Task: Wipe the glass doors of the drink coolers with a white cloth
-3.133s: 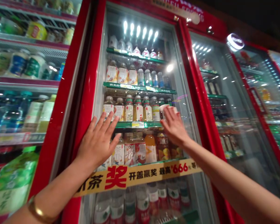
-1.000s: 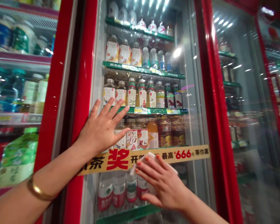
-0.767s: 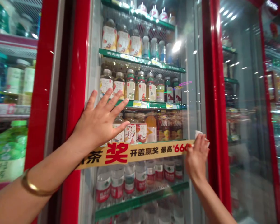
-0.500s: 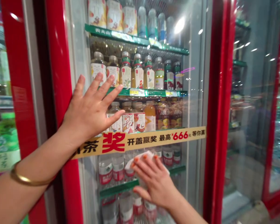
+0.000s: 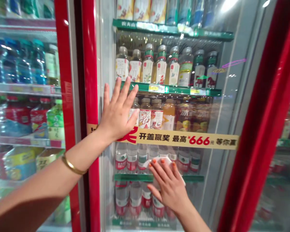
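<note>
My left hand lies flat on the glass door of a drinks fridge, fingers spread, with nothing in it. Its palm covers part of a beige sticker strip that runs across the glass. A gold bangle circles my left wrist. Lower and to the right, my right hand holds a white wipe pressed against the glass under its outstretched fingers. The wipe's upper edge and right side show; the rest is hidden under the hand.
Behind the glass, bottles stand in rows on green-edged shelves. Red frames border the door on the left and right. Another cooler with drinks stands to the left. Light reflections cross the glass at upper right.
The view has shifted, bringing more of the left cooler into sight. My right hand, with the wipe, sits slightly farther below the sticker strip. My left hand stays spread on the glass.
</note>
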Motion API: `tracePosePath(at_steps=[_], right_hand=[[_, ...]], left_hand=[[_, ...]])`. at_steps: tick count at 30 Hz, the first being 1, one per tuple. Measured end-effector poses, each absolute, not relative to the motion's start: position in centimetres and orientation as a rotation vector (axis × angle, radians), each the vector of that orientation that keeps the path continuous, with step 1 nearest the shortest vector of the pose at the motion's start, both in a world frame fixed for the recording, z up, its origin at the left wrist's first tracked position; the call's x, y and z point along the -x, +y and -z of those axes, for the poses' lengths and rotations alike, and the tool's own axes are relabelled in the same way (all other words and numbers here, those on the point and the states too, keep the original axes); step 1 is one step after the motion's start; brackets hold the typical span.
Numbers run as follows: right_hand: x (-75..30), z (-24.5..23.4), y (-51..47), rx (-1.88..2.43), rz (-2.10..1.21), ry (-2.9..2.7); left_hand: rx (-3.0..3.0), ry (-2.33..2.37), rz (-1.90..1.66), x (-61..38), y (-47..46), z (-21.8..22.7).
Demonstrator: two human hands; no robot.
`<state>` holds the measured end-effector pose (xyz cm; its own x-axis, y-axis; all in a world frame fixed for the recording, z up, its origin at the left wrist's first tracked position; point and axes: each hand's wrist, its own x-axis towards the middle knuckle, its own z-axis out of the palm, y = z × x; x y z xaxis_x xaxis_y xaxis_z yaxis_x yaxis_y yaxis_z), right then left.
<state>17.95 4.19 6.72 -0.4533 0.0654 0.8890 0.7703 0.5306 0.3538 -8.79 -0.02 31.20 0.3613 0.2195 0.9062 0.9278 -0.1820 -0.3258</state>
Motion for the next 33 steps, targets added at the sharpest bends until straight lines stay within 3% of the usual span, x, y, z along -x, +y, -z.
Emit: tracePosePath(at_steps=[3,6,9,14,17,20,23,25,28,30,33], right_hand=[[-24.0,-7.4,5.8,0.898,0.861,-1.684],[-28.8,-11.7,7.9,1.139,0.612,-1.342],[-25.7,-13.8,7.7,1.102,0.584,-1.352],[-18.9,-8.9,4.3,0.612,0.832,-1.990],[-24.7,-8.2,6.7,0.872,0.741,-1.826],[-31.5,-12.1,10.7,1.217,0.528,-1.429],[-29.6,-15.3,10.6,1.259,0.535,-1.256],[-24.0,-14.2,7.8,1.125,0.735,-1.428],[-17.2,-8.3,3.9,0.719,1.041,-1.797],[-17.6,-4.5,3.2,0.558,1.165,-1.932],[-24.0,-3.4,5.1,0.812,1.067,-1.792]], left_hand=[[1.595,-1.040,0.879,8.1,0.1,-28.7],[1.574,-1.055,0.835,8.1,0.1,-27.5],[1.559,-1.095,0.802,8.2,-0.1,-27.5],[1.554,-1.118,0.758,8.4,-0.1,-27.5],[1.565,-1.064,0.802,8.6,0.2,-27.3],[1.551,-0.974,0.882,8.6,0.8,-27.0],[1.510,-0.929,0.939,8.6,1.2,-26.9],[1.498,-0.916,0.956,8.5,1.2,-26.7],[1.494,-0.913,0.964,8.5,0.9,-25.9],[1.492,-0.917,0.967,8.6,0.7,-25.0],[1.503,-0.923,0.954,8.6,0.4,-23.5]])
